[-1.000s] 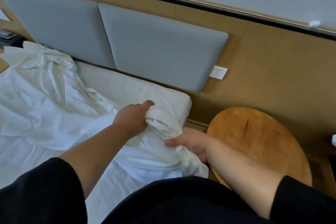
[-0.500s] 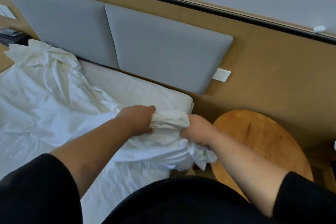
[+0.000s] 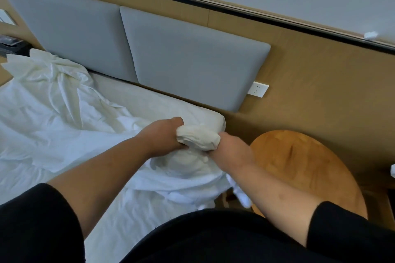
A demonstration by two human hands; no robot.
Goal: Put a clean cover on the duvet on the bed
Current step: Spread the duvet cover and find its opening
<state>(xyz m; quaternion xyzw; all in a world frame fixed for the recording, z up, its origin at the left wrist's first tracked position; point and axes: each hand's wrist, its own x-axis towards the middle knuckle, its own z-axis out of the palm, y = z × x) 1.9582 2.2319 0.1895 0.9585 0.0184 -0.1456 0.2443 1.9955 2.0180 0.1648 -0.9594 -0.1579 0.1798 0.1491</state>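
A: What's nearest?
B: Two bare forearms in black sleeves (image 3: 38, 220) reach out over the bed (image 3: 132, 100). The left hand (image 3: 161, 135) and right hand (image 3: 232, 148) sit close together, each with its fingers curled tight round one bunched wad of white cover (image 3: 198, 137).
A: And the rest of the cover?
B: It trails from the wad across the bed's near corner, with a bit hanging off the edge under the right arm. More crumpled white cloth lies heaped to the left.
A: Beyond that?
B: A round wooden bench (image 3: 310, 166) stands just right of the bed. Behind are grey headboard pads (image 3: 192, 57) and a white socket (image 3: 258, 89) on the wood wall.
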